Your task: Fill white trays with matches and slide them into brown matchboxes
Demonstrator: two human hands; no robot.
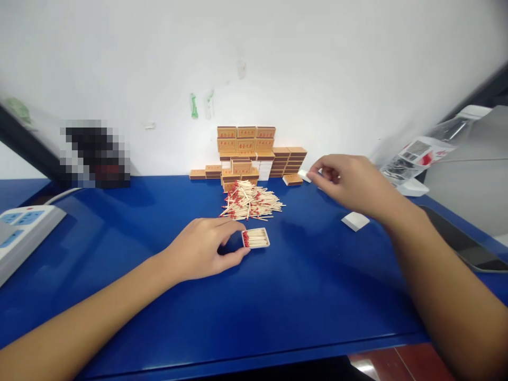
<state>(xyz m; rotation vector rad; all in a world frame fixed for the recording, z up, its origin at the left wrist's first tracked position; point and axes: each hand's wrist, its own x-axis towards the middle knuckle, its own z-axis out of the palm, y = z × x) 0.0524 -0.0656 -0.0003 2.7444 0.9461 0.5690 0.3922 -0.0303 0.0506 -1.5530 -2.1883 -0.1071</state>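
My left hand [206, 248] grips the left end of a matchbox tray [257, 239] between thumb and fingers. Red-headed matches lie in the tray, their heads toward my hand. Just behind it spreads a loose pile of matches [254, 201]. Farther right, my right hand [345, 177] has its fingers pinched at a small white piece [304, 175], which looks like a matchbox tray. That piece is beside an orange matchbox [292, 180] near the wall. A second white piece [355, 221] rests on the blue table below my right wrist.
Stacked matchboxes [246, 144] stand against the wall behind the pile. A power strip [27, 227] lies at the left. At the right are a tilted plastic bottle [420, 151] and a dark flat object [464, 241]. The blue table [254, 317] has its front edge nearest me.
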